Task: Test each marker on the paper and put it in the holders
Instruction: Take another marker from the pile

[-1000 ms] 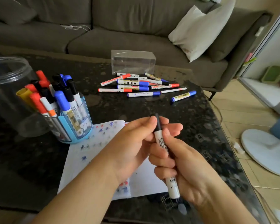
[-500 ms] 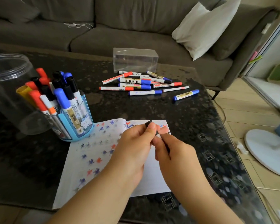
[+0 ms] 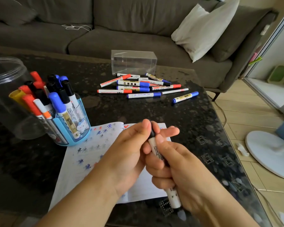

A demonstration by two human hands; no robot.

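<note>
Fingers (image 3: pixel 159 138) of both hands grip the black marker (image 3: pixel 156 149) above the paper (image 3: pixel 82 154), cap end towards the blue holder (image 3: pixel 72 128).

We look over a dark speckled stone table (image 3: pixel 187 112) toward a grey-brown sofa (image 3: pixel 105 38), where a pale cushion (image 3: pixel 203 28) leans in the corner and a thin white cable (image 3: pixel 77 27) (loosely tangled) lies on the seat. To the right, light wood-look floor tiles (image 3: pixel 246 115) carry a white round fan base (image 3: pixel 269 153), and daylight comes through a sliding door frame (image 3: pixel 269 46).
</note>
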